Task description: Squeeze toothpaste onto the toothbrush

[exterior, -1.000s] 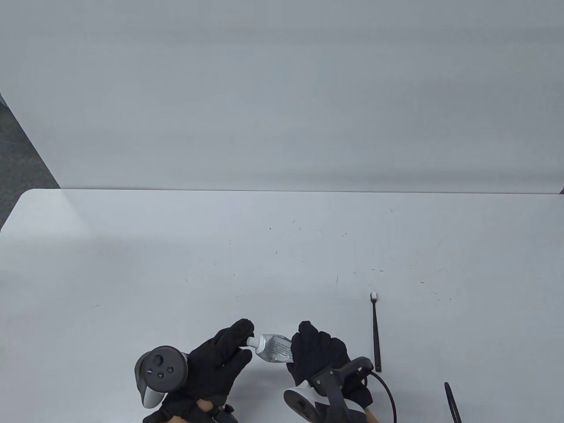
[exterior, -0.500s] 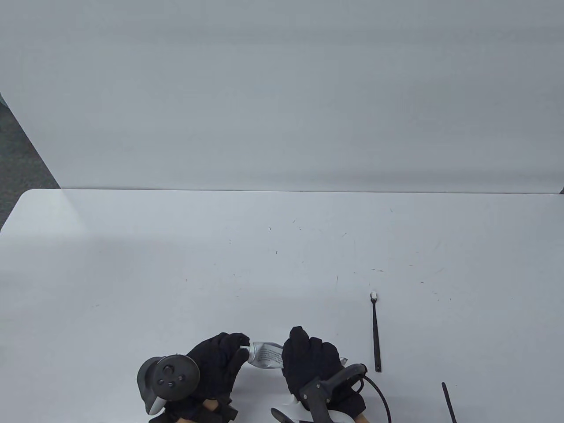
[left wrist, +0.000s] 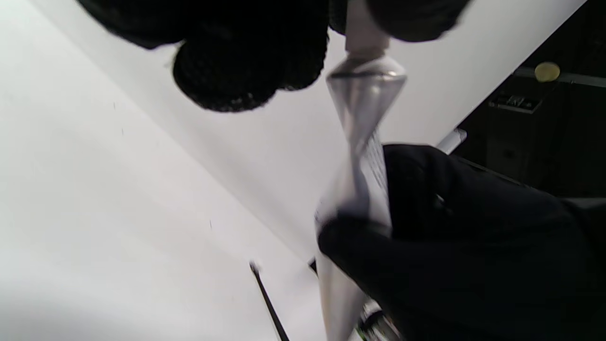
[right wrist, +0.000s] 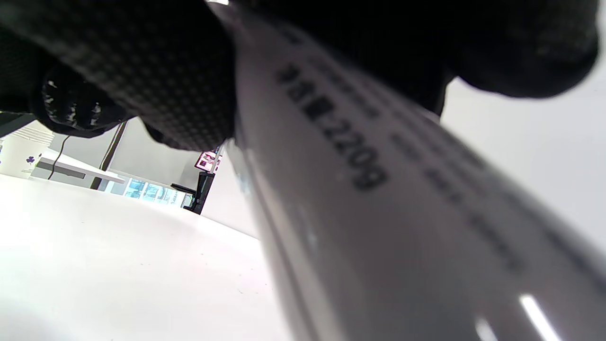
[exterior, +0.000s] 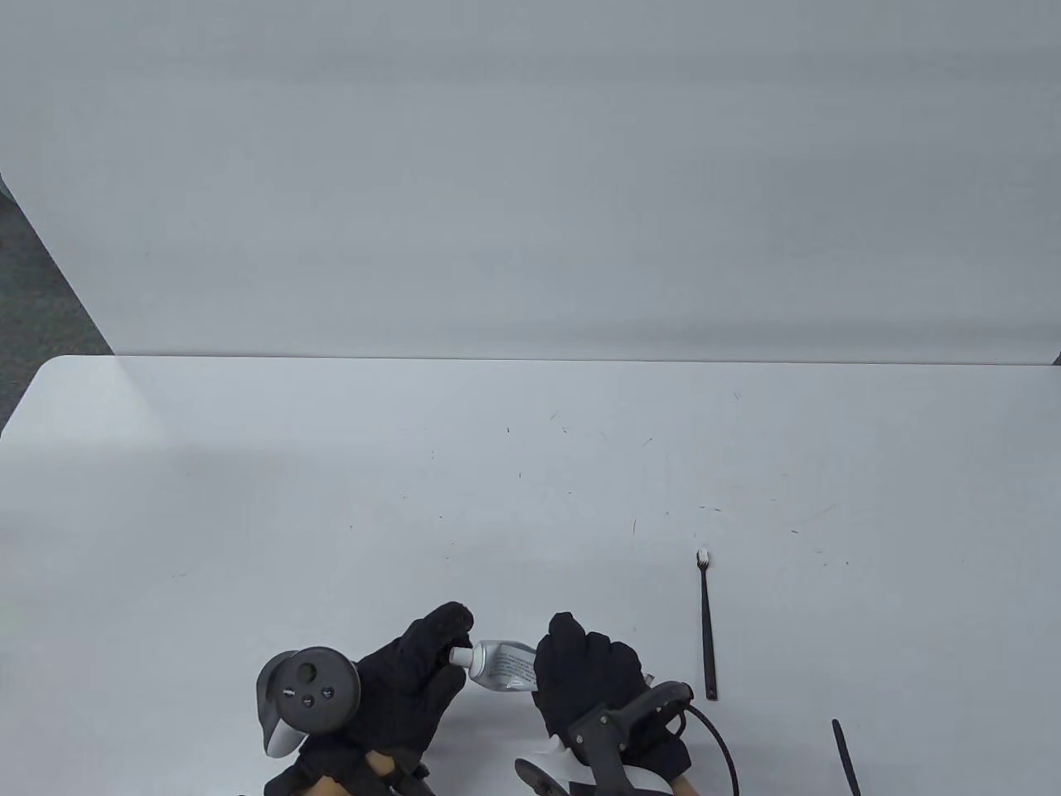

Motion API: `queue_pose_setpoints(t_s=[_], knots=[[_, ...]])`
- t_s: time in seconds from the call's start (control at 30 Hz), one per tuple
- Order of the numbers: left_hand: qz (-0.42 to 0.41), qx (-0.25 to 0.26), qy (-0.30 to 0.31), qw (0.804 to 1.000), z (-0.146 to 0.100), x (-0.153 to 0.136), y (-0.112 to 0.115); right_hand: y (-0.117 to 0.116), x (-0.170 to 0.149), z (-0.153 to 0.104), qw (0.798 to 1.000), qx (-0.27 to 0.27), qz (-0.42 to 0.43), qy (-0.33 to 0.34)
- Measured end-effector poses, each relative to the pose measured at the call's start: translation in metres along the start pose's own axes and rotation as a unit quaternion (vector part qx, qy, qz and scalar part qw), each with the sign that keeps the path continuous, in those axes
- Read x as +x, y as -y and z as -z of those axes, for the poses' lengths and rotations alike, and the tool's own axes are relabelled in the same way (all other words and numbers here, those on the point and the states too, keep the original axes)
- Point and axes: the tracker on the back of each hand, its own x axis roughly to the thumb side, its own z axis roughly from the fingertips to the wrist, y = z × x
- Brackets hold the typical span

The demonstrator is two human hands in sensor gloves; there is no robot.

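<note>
A silver toothpaste tube (exterior: 501, 665) with small print is held above the table near the front edge. My right hand (exterior: 590, 676) grips its body; the tube fills the right wrist view (right wrist: 378, 199). My left hand (exterior: 427, 663) pinches the white cap end (exterior: 457, 655) of the tube; in the left wrist view the cap (left wrist: 365, 38) sits between my fingertips (left wrist: 246, 76) and the tube (left wrist: 362, 142) hangs below. A black toothbrush (exterior: 707, 622) with white bristles lies on the table to the right of my right hand, bristles pointing away from me.
The white table (exterior: 414, 464) carries small dark specks. A black cable (exterior: 721, 746) runs from the right tracker. A thin black strap (exterior: 845, 754) lies at the front right. A white wall stands behind the table.
My left fingers have shifted on the tube's cap end: thumb raised, then closed over the cap, now raised again with the white cap showing. The right hand and tube moved slightly left and down.
</note>
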Motion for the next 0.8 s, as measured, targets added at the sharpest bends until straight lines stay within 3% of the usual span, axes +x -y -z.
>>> queue_pose_setpoints(t_s=[0.1, 0.2, 0.23, 0.37, 0.6, 0.67, 0.73, 0.8], knots=[[0.075, 0.073, -0.010, 0.994, -0.002, 0.006, 0.001, 0.000, 0.002, -0.001, 1.000, 0.001, -0.006, 0.006], [0.112, 0.096, -0.044, 0.988, -0.003, 0.003, -0.003, -0.001, 0.000, -0.001, 1.000, 0.008, -0.002, 0.004], [0.106, 0.096, -0.047, 0.989, -0.004, 0.000, -0.002, -0.002, -0.001, -0.001, 1.000, 0.008, -0.004, 0.003], [0.022, 0.009, -0.025, 0.999, 0.000, -0.002, 0.001, -0.004, -0.005, 0.000, 1.000, 0.011, 0.000, -0.005], [0.097, 0.079, -0.058, 0.990, -0.003, -0.002, -0.002, -0.003, -0.002, 0.000, 1.000, 0.014, -0.002, 0.001], [0.062, 0.064, -0.050, 0.995, -0.002, -0.005, -0.002, -0.004, -0.002, 0.000, 1.000, 0.019, 0.003, 0.000], [0.013, 0.018, -0.023, 0.999, 0.001, -0.003, 0.000, -0.004, -0.003, 0.000, 1.000, 0.018, 0.002, 0.000], [0.016, 0.026, -0.016, 0.999, 0.001, 0.000, 0.001, -0.004, -0.003, 0.000, 1.000, 0.019, 0.001, 0.000]])
